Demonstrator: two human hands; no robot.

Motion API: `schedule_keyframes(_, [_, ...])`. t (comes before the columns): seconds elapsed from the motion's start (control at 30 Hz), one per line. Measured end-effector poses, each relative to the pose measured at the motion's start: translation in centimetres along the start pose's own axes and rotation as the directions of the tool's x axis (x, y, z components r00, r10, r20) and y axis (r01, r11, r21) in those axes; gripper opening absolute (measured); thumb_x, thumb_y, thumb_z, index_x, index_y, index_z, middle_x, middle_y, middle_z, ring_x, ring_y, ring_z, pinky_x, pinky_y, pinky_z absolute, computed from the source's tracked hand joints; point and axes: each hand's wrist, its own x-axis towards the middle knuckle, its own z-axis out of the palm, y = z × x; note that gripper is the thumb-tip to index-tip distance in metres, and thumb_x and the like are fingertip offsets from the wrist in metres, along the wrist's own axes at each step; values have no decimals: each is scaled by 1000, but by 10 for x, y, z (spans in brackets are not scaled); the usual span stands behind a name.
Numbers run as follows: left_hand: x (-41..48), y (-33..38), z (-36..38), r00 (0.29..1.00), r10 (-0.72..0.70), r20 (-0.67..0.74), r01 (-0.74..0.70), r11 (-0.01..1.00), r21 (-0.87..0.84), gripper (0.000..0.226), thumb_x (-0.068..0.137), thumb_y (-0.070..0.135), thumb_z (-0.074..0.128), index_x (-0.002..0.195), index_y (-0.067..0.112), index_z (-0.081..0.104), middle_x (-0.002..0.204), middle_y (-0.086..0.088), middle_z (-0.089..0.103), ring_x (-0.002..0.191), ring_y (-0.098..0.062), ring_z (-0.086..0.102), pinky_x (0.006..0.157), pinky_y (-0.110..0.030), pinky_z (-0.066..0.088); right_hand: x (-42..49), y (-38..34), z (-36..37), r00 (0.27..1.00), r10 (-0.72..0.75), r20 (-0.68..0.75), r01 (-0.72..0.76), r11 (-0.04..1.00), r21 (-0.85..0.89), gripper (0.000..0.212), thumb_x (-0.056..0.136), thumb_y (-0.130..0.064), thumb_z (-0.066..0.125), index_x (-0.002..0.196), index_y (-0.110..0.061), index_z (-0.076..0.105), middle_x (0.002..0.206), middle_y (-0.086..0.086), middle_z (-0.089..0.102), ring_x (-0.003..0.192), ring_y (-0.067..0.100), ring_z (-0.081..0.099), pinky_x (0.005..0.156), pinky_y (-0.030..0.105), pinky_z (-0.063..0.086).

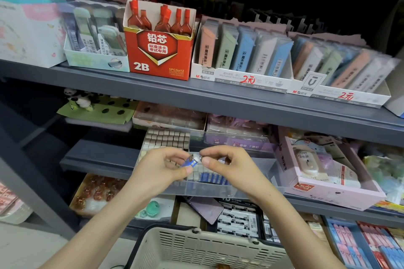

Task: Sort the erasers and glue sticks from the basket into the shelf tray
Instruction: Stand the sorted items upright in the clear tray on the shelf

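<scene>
A small eraser with a blue sleeve and white end (190, 162) is held between both hands above the clear shelf tray (251, 168). My left hand (162, 166) pinches its blue sleeve end. My right hand (227, 162) pinches the white end with thumb and forefinger. Inside the tray lie rows of beige erasers (167, 137) at the back left and blue-sleeved erasers (211, 177) near the front. The cream plastic basket (196, 247) sits below my forearms at the bottom edge; what it holds is mostly out of view.
The grey upper shelf (196, 94) carries a red 2B lead box (158, 43) and pencil-lead display boxes (242, 57). A pink box of correction tapes (323, 172) stands right of the tray. Black-and-white erasers (238, 220) and other stationery fill the lower shelf.
</scene>
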Motion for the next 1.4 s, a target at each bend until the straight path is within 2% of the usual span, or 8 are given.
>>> schedule_keyframes(0.23, [3,-5,7,985,174,-7,-168,960,225,25,80,18,74,102,28,68,99,14,66,86,-3,62,80,-15,49,-10,-13,-9,994,-69,-83,62,995,-84,19,79,-14,75,79,-32,67,79,-12,69,75,-4,61,67,8,43])
schedule_keyframes(0.4, [9,-20,-4,929,355,107,-317,610,726,36,93,30,56,128,38,54,133,13,43,128,-12,34,106,-27,17,-1,-3,-22,992,122,28,-106,936,-336,16,73,-18,80,77,-24,66,72,-11,65,70,3,60,70,17,51])
schedule_keyframes(0.5, [13,-28,-5,898,397,189,-390,521,759,33,89,44,47,118,42,62,138,4,45,135,-23,33,110,-32,3,7,6,-3,980,186,76,-148,922,-357,20,71,-15,81,81,-21,65,68,-10,63,67,6,59,76,29,55])
schedule_keyframes(0.63, [15,-34,-1,918,241,316,-396,485,780,78,68,67,2,124,51,53,156,8,17,146,-17,-1,112,-37,-19,16,13,12,984,172,51,-137,902,-409,19,72,-17,80,83,-19,65,65,-13,60,63,2,56,72,25,51])
schedule_keyframes(0.8, [20,-43,1,920,210,332,-391,422,818,82,64,67,-4,127,55,47,157,9,10,145,-16,-9,111,-40,-22,21,13,23,979,198,-38,-192,856,-481,17,71,-18,81,77,-25,66,83,-6,68,84,13,64,77,26,51])
schedule_keyframes(1.0, [20,-43,1,915,229,332,-401,445,800,83,62,67,-1,126,53,50,157,7,13,146,-17,-7,111,-39,-22,20,14,25,976,207,-64,-212,861,-461,16,75,-21,78,90,-19,72,92,-4,72,92,12,64,81,25,49])
schedule_keyframes(1.23, [20,-43,2,909,242,340,-415,428,803,55,80,61,26,129,51,48,157,6,9,145,-17,-8,111,-37,-22,15,21,23,992,125,-32,-126,877,-463,9,80,-18,73,89,-19,71,60,-19,53,80,9,58,80,23,46])
schedule_keyframes(1.4, [16,-42,-3,889,330,317,-443,451,775,46,85,58,38,128,46,52,154,5,21,145,-17,2,115,-38,-14,0,17,19,991,25,-130,-79,901,-426,7,83,-18,69,83,-25,70,65,-21,57,73,6,59,78,24,45])
